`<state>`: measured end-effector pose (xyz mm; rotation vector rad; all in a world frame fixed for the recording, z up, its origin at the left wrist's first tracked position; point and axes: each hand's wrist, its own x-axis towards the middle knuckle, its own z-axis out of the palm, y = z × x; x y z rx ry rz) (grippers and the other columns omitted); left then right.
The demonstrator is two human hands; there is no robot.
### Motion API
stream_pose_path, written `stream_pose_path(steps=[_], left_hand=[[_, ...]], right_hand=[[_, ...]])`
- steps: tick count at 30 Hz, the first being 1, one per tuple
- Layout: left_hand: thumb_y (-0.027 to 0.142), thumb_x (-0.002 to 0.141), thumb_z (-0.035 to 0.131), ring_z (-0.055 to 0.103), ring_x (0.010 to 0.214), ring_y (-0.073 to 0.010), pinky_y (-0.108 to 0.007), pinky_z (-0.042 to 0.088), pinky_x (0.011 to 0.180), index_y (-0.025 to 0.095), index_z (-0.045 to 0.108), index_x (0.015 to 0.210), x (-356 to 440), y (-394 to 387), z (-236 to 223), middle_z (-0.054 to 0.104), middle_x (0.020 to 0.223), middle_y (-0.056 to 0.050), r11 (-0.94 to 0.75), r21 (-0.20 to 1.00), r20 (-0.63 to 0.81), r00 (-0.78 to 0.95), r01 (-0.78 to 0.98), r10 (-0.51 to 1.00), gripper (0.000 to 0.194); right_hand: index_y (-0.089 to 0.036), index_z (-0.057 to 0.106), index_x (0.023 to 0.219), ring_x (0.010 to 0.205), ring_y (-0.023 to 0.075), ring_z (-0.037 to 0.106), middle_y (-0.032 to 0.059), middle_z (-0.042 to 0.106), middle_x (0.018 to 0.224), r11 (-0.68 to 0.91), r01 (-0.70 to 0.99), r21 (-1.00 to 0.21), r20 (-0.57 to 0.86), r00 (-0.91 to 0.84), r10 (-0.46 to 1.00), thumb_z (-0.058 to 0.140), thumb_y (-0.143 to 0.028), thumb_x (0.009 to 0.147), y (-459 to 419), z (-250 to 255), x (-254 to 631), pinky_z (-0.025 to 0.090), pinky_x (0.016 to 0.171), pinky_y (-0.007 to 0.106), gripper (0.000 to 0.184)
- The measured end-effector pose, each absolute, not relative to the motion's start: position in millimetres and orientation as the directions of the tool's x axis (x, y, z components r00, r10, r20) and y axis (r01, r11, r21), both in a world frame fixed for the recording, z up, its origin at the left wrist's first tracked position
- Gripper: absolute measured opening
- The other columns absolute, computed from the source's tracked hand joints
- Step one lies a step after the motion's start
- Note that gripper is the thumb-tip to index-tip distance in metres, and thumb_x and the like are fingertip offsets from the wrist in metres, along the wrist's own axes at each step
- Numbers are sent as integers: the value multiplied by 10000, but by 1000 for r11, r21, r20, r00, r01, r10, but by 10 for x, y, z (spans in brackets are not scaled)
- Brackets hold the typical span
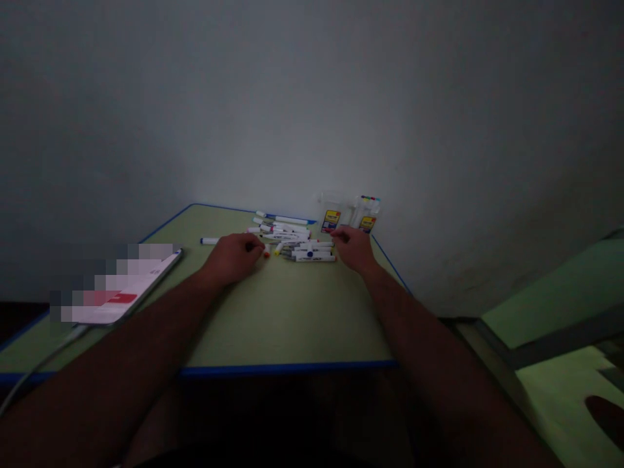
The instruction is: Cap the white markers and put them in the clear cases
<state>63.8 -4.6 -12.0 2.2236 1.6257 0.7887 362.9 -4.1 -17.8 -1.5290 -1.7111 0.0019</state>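
A loose heap of white markers point(292, 235) lies on the table in front of my hands, several of them uncapped. My left hand point(233, 257) rests at the heap's left side, thumb and fingers curled together. At its fingertips is a small white cap with a red end point(266, 252); whether it is gripped I cannot tell. Beside that lies a yellow-ended cap point(278, 249). On the right, my right hand point(355, 247) is closed in a pinch just beyond the marker ends, and what it holds is too dark and small to make out.
Two clear plastic marker cases point(332, 213) with yellow labels stand behind my right hand, the right one with coloured ends inside. A blue-ended marker point(209, 241) lies left of my left hand. A tablet point(129, 296) with a cable sits on the blue-edged table point(292, 325), against a wall.
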Motion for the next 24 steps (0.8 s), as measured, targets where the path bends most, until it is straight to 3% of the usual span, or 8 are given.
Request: stream_pose_path(steps=[6, 13, 18, 24], left_hand=[[353, 861, 557, 697, 856, -265, -389, 497, 803, 196, 788, 907, 618, -56, -133, 787, 945, -111, -313, 509, 289, 183, 802, 940, 283], [356, 851, 563, 700, 881, -271, -394, 500, 822, 180, 788, 924, 612, -54, -140, 787, 973, -123, -314, 505, 294, 182, 804, 938, 295], [367, 843, 571, 701, 880, -267, -394, 510, 827, 194, 792, 911, 617, -69, -130, 791, 969, -112, -308, 511, 283, 181, 803, 942, 289], [370, 867, 560, 697, 925, -273, -399, 510, 837, 189, 789, 950, 622, -96, -108, 789, 1017, -122, -315, 488, 276, 198, 814, 941, 304]], right_hand=[[-192, 795, 1022, 976, 230, 688, 81, 779, 1043, 351, 900, -259, 442, -213, 871, 641, -171, 847, -155, -253, 3526, 507, 922, 375, 234], [-206, 731, 1254, 1186, 256, 615, 98, 717, 1262, 370, 916, -152, 316, -310, 897, 665, -242, 879, -228, -265, 3415, 452, 1055, 411, 383], [-200, 729, 1233, 1184, 267, 608, 106, 711, 1270, 404, 903, -149, 324, -341, 882, 652, -244, 891, -257, -274, 3367, 450, 1051, 424, 354], [-172, 723, 1017, 1079, 258, 620, 115, 725, 1102, 422, 885, -196, 375, -330, 866, 679, -198, 848, -255, -285, 3315, 471, 973, 393, 177]])
